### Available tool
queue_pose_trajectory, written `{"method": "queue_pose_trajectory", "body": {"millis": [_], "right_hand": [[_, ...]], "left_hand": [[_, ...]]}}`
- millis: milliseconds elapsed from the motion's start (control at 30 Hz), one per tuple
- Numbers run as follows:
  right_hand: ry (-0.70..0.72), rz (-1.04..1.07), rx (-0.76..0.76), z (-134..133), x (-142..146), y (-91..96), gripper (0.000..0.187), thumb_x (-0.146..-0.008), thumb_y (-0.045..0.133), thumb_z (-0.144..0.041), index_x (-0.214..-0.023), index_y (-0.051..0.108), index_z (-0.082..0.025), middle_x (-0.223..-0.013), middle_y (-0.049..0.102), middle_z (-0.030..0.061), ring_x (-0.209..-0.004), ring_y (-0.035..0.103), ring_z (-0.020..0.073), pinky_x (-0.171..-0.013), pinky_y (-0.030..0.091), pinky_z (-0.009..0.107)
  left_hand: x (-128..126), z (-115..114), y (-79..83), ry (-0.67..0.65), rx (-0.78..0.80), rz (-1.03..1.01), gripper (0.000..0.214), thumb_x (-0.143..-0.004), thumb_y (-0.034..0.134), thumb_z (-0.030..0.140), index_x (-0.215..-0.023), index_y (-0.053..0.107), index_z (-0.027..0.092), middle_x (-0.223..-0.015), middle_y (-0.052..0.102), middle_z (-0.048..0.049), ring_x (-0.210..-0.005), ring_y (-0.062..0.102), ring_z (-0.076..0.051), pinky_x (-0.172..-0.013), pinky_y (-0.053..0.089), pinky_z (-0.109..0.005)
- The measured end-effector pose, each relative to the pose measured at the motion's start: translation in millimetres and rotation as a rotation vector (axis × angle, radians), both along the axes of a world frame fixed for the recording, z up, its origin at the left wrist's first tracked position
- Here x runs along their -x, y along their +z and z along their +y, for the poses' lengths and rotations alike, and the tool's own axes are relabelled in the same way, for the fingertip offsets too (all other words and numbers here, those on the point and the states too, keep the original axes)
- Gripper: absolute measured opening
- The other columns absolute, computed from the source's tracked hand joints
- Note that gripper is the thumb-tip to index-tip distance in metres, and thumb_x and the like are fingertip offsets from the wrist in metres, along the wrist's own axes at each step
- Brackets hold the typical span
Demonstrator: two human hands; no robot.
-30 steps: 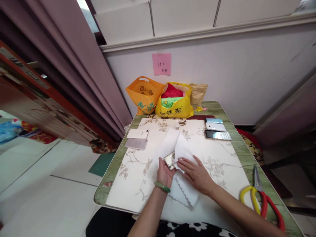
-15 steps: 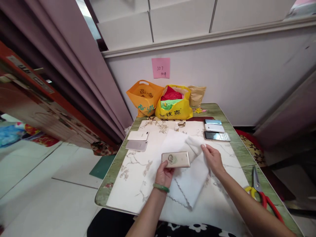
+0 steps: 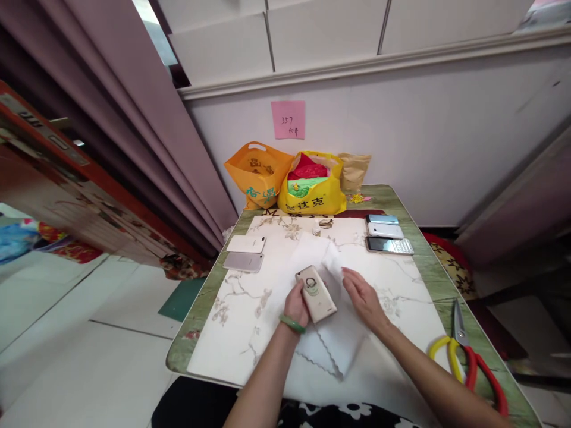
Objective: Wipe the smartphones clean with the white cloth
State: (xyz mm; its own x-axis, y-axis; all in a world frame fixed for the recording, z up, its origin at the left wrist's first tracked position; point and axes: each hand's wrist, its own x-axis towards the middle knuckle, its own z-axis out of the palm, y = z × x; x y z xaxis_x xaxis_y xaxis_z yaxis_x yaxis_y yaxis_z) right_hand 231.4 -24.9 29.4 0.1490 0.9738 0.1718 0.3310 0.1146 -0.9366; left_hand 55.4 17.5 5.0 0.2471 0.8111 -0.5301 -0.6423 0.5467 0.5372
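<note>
A gold smartphone (image 3: 322, 306) with a ring holder on its back is gripped in my left hand (image 3: 295, 305), a green bangle at that wrist. The phone is tilted, its back facing up. Beneath and behind it spreads a white cloth (image 3: 341, 351) with a zigzag edge. My right hand (image 3: 364, 300) is on a raised part of this cloth just right of the phone, fingers together along it; the thumb is hidden. On the table's left lie a white phone (image 3: 247, 244) and a silver-grey phone (image 3: 243, 261).
Several phones, one a keypad phone (image 3: 389, 245), lie at the table's right. Red-and-yellow scissors (image 3: 461, 348) rest near the right edge. An orange bag (image 3: 259, 172), a stuffed yellow bag (image 3: 314, 199) and a brown paper bag (image 3: 354, 171) stand at the back. A small bottle (image 3: 316, 228) sits before them.
My left hand has turned the phone from level to slanting, its right end now lower. My right hand has moved left, closer to the phone, bringing the raised cloth part along.
</note>
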Motion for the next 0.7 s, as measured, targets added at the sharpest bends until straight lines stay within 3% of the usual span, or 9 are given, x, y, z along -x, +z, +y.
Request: {"method": "queue_pose_trajectory", "body": {"millis": [100, 200, 300, 500, 700], "right_hand": [[0.145, 0.004, 0.072, -8.1, 12.1, -1.0, 0.044, -0.094, 0.038, -0.05, -0.093, 0.07, -0.021, -0.116, 0.065, 0.0098, -0.104, 0.06, 0.024, -0.091, 0.045, 0.037], [0.081, -0.015, 0.142, -11.1, 19.6, -4.7, 0.031, -0.086, 0.054, -0.049, -0.09, 0.066, -0.021, -0.083, 0.069, 0.0054, -0.074, 0.062, 0.02, -0.069, 0.049, 0.031], [0.06, -0.031, 0.18, -5.1, 24.0, -10.9, 0.026, -0.08, 0.061, -0.046, -0.09, 0.061, -0.022, -0.072, 0.066, 0.0008, -0.063, 0.059, 0.0173, -0.061, 0.047, 0.028], [-0.028, 0.046, 0.205, 27.7, 29.2, -19.6, 0.033, -0.076, 0.06, -0.052, -0.077, 0.062, -0.02, -0.068, 0.067, 0.0029, -0.061, 0.058, 0.0174, -0.056, 0.044, 0.027], [0.042, 0.037, 0.249, 57.0, 29.0, -16.0, 0.034, -0.067, 0.069, -0.051, -0.074, 0.06, -0.019, -0.062, 0.063, -0.0001, -0.057, 0.053, 0.0151, -0.052, 0.038, 0.025]], "left_hand": [[-7.8, -4.8, -7.5, 0.14, -0.12, 0.132, 0.032, -0.076, 0.069, 0.041, -0.094, 0.062, 0.016, -0.078, 0.069, -0.0041, -0.067, 0.064, -0.018, -0.073, 0.051, -0.034], [-12.1, -7.5, -9.1, 0.21, -0.216, 0.192, 0.037, -0.072, 0.073, 0.047, -0.088, 0.06, 0.017, -0.077, 0.066, -0.0015, -0.068, 0.062, -0.015, -0.069, 0.049, -0.029], [-11.1, -9.0, -9.0, 0.182, -0.248, 0.276, 0.039, -0.072, 0.071, 0.052, -0.084, 0.061, 0.016, -0.076, 0.065, -0.0016, -0.069, 0.061, -0.015, -0.068, 0.048, -0.028], [-6.3, -10.6, -12.0, 0.074, -0.396, 0.412, 0.041, -0.076, 0.066, 0.054, -0.088, 0.066, 0.014, -0.08, 0.067, -0.0052, -0.074, 0.061, -0.017, -0.072, 0.048, -0.028], [-5.6, -10.4, -14.3, 0.102, -0.376, 0.414, 0.042, -0.073, 0.068, 0.055, -0.088, 0.066, 0.015, -0.079, 0.067, -0.0038, -0.07, 0.059, -0.015, -0.068, 0.047, -0.027]]}}
